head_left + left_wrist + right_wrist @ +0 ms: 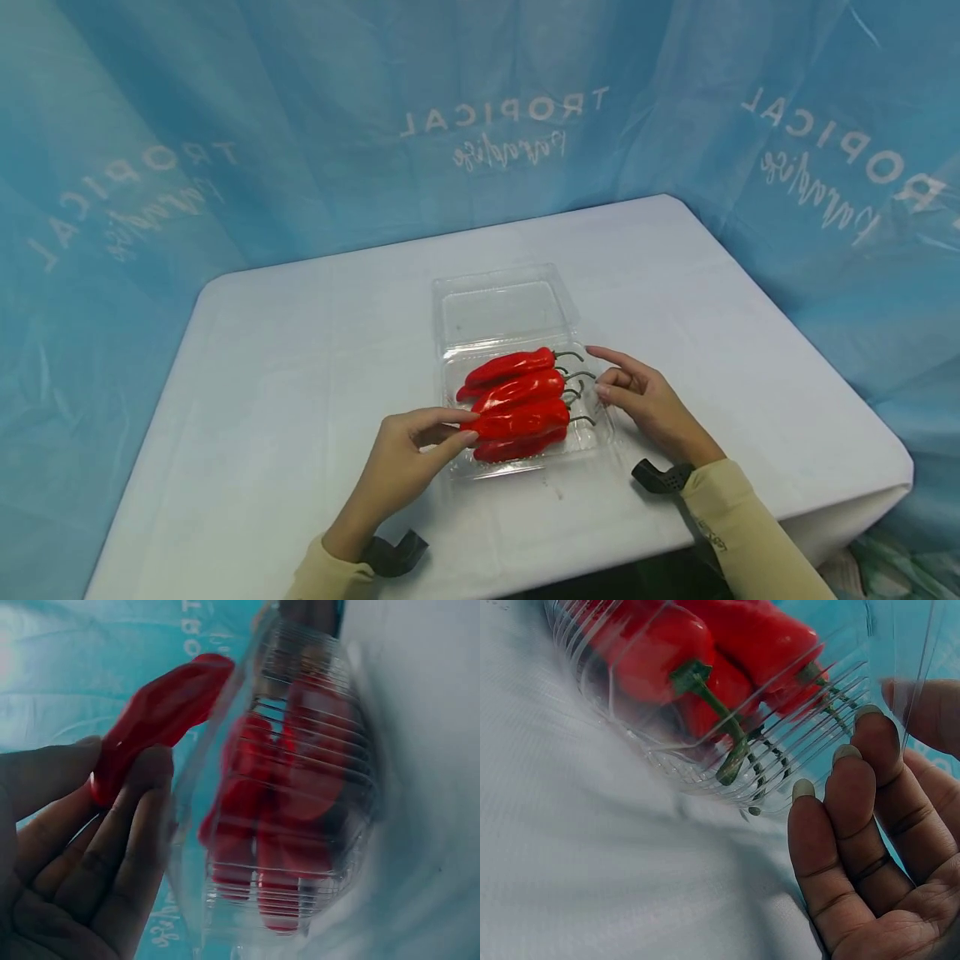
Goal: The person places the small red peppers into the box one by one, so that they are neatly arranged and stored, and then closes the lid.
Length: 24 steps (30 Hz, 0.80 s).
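Observation:
A clear plastic clamshell container (487, 472) lies on the table with its lid (498, 310) folded back. Several red peppers (513, 364) with green stems are in it, side by side, stems toward the right. My left hand (408, 450) pinches the pointed end of one red pepper (169, 705) between thumb and fingers; in the left wrist view this pepper shows above the container's rim. At the container's right side, my right hand (645, 404) holds the rim, with fingertips (851, 772) outside the ribbed wall and a digit seen through the plastic.
A white cloth covers the table (300, 375), and its front edge lies close to the forearms. Blue printed curtains (360, 183) hang behind and at both sides. Each wrist wears a black device (393, 554).

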### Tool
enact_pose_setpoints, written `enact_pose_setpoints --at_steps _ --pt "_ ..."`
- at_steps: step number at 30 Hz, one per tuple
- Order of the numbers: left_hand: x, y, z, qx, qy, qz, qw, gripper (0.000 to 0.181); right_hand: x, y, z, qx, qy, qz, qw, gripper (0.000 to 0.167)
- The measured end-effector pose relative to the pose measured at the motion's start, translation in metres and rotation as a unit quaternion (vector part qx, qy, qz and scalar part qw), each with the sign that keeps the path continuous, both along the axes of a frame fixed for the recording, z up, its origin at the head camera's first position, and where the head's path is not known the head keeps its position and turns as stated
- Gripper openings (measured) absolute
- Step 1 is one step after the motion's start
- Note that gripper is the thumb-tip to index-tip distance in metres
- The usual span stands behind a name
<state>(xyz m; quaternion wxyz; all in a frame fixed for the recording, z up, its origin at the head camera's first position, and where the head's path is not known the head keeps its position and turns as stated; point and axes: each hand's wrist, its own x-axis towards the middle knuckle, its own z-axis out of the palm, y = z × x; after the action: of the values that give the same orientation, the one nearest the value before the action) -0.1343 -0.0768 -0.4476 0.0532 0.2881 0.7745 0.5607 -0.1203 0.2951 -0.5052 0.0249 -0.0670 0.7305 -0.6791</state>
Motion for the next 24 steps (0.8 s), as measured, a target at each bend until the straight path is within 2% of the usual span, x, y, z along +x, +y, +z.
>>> enact_pose_setpoints --at_steps 6,8,10,13,15,17,19,21,24 --pt "-0.001 0.01 -0.005 -0.043 0.07 -0.017 0.9965 0.028 0.001 0.0 0.0 0.009 -0.003 -0.002 1.0 0.058" --pt "-0.001 0.012 -0.006 -0.059 0.117 -0.018 0.9913 0.03 0.001 0.0 0.0 0.007 -0.003 -0.001 1.0 0.058" --pt "-0.002 0.013 -0.006 -0.074 0.175 -0.021 0.9815 0.032 0.001 0.0 0.001 0.006 -0.003 -0.001 1.0 0.058" --pt "-0.004 0.013 -0.008 -0.101 0.265 -0.023 0.9587 0.034 0.002 -0.001 0.002 0.006 -0.004 -0.001 1.0 0.058" --pt "-0.006 0.013 -0.008 -0.115 0.306 -0.027 0.9448 0.033 0.002 -0.001 0.003 0.006 -0.003 -0.001 1.0 0.058" --pt "-0.008 0.013 -0.009 -0.126 0.33 -0.029 0.9352 0.032 0.003 -0.001 0.003 0.005 -0.003 -0.001 1.0 0.058" --pt "-0.01 0.012 -0.009 -0.133 0.346 -0.028 0.9285 0.031 0.003 -0.001 0.003 0.005 -0.003 -0.001 1.0 0.058" --pt "-0.011 0.011 -0.009 -0.136 0.353 -0.025 0.9252 0.031 0.003 -0.001 0.003 0.002 -0.004 -0.002 1.0 0.058" --pt "-0.013 0.009 -0.009 -0.137 0.356 -0.021 0.9243 0.032 0.002 0.0 0.003 -0.001 -0.001 0.0 1.0 0.058"
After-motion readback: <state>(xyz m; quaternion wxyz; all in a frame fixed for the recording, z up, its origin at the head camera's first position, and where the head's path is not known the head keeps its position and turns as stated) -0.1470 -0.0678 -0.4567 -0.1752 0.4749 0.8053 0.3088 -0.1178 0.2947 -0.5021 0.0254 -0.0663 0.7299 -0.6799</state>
